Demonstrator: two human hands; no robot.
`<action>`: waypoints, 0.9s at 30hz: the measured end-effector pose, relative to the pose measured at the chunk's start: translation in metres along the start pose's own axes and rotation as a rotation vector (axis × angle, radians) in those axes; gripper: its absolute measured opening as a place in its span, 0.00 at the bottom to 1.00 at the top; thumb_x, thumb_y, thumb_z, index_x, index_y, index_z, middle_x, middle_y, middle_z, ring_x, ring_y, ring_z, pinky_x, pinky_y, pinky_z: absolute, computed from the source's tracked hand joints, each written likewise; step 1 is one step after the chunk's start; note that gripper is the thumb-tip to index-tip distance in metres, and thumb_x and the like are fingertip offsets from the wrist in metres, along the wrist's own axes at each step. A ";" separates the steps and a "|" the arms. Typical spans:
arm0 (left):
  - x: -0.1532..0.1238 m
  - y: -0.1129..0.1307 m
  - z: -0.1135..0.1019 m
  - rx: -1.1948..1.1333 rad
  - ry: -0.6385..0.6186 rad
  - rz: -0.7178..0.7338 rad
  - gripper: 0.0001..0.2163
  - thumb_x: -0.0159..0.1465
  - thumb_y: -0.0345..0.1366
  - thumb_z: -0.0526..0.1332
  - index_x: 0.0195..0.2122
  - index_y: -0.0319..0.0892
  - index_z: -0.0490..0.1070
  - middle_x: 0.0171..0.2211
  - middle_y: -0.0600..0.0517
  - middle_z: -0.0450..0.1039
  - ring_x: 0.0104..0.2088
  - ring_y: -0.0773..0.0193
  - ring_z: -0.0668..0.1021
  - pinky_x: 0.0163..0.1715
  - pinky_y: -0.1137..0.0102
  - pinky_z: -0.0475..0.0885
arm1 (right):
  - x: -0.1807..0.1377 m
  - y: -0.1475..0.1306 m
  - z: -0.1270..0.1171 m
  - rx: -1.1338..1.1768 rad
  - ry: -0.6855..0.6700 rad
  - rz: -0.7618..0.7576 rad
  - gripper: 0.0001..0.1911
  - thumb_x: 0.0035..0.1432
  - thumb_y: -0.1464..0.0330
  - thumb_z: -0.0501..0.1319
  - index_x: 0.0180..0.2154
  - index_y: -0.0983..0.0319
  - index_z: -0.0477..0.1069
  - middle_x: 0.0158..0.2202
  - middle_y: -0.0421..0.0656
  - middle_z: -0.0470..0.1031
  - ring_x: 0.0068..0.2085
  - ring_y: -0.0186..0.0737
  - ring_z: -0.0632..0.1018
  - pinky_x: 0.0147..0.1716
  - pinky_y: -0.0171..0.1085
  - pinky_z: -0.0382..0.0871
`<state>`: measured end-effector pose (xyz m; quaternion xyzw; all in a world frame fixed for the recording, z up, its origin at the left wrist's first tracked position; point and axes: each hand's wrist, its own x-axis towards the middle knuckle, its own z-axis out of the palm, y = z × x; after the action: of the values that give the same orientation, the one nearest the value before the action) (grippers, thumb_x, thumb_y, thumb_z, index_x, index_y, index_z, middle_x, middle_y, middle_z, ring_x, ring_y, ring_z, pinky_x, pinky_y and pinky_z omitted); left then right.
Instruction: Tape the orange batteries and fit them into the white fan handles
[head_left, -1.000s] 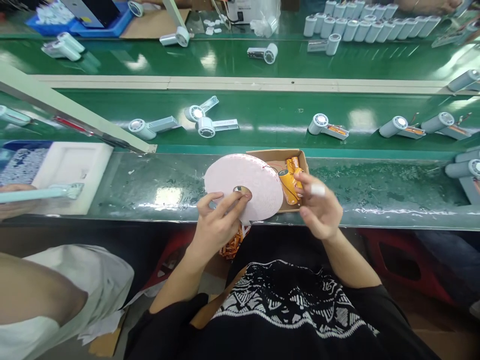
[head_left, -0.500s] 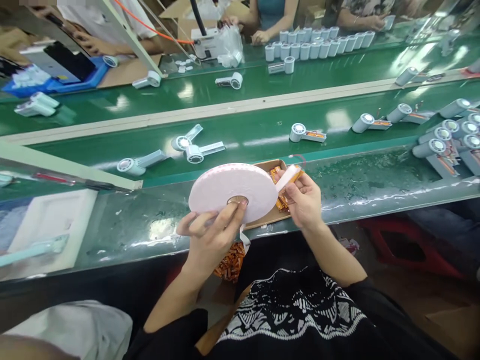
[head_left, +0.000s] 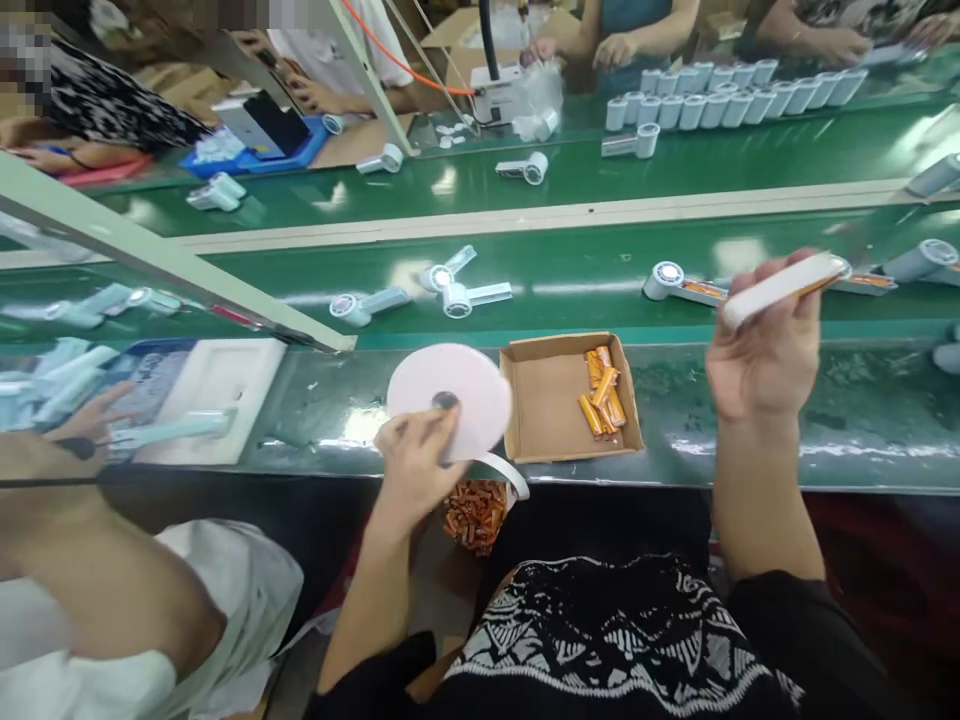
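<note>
My left hand [head_left: 416, 460] grips a large white roll of tape [head_left: 472, 385], its fingertips at the hole in the middle. The roll is low over the near edge of the bench, and I cannot tell whether it rests there. From it, a loose white strip [head_left: 506, 472] curls down over the edge. Raised on the right, my right hand [head_left: 765, 360] is closed around an orange battery with a white strip [head_left: 784, 288] along its upper face. Between the hands stands a shallow cardboard box [head_left: 544, 400] with several orange batteries [head_left: 602, 390] in its right part.
Light-blue handheld fan bodies [head_left: 459, 298] lie on the green conveyor [head_left: 562, 310]. Below the bench edge is a heap of orange pieces [head_left: 476, 515]. At left, a co-worker's hand [head_left: 94, 420] is beside a white tray [head_left: 225, 385]; a slanted metal post [head_left: 172, 255] crosses nearby.
My right hand has moved right and up, away from the roll, with the battery and its white strip. The roll has dropped lower and left, uncovering the box. The view has shifted left.
</note>
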<state>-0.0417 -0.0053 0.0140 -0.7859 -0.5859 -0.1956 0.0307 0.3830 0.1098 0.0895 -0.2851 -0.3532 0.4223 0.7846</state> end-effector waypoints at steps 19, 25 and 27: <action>0.258 -0.043 0.090 0.325 -0.367 0.014 0.23 0.78 0.44 0.51 0.70 0.44 0.70 0.76 0.36 0.59 0.72 0.32 0.62 0.66 0.42 0.63 | -0.115 -0.055 -0.124 -0.474 0.482 0.095 0.28 0.36 0.69 0.85 0.36 0.37 0.79 0.41 0.37 0.83 0.47 0.60 0.89 0.44 0.59 0.88; 0.303 -0.021 0.092 0.367 -0.492 0.105 0.22 0.75 0.34 0.51 0.65 0.30 0.71 0.62 0.26 0.72 0.63 0.34 0.73 0.58 0.45 0.73 | -0.159 -0.063 -0.172 -0.593 0.512 0.162 0.27 0.40 0.65 0.85 0.39 0.44 0.75 0.35 0.38 0.85 0.43 0.61 0.90 0.40 0.62 0.90; 0.324 -0.003 0.098 0.324 -0.545 0.218 0.21 0.74 0.33 0.52 0.65 0.35 0.73 0.66 0.32 0.71 0.65 0.39 0.72 0.59 0.50 0.74 | -0.147 -0.059 -0.169 -0.578 0.415 0.145 0.27 0.44 0.65 0.84 0.41 0.45 0.73 0.36 0.37 0.85 0.43 0.57 0.90 0.38 0.58 0.91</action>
<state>0.0586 0.3175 0.0341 -0.8522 -0.5085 0.1217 0.0184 0.4864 -0.0704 -0.0117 -0.5989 -0.2703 0.2927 0.6947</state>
